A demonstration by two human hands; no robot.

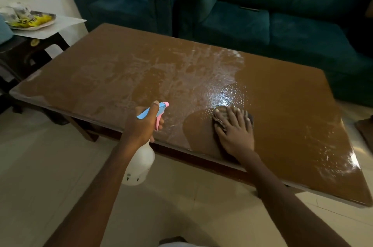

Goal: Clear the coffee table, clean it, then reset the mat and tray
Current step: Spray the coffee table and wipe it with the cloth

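Pressing a dark cloth [219, 114] flat under straight fingers, the right hand [235, 131] is resting on the glossy brown coffee table [282, 105], streaked with wet foam, while the left hand [141, 125] is gripping a white spray bottle [141, 163] beside teal velvet sofas [282, 24].

The glossy brown rectangular coffee table top [282, 115] lies open across its left half, far edge and right end, wet film only. At lower centre a dark crumpled cloth [220, 117] sits under the flat right hand [235, 131]. Just left of it the left hand [141, 125] grips a white spray bottle with a pink and blue trigger head [141, 162], hanging over the near edge and blocking that stretch. Dark teal upholstered sofas [262, 24] wall off the top of the frame. A dark wooden side table [24, 50] bearing a loaded oval tray [40, 25] crowds the upper left. The pale tiled floor [181, 206] along the bottom is open.
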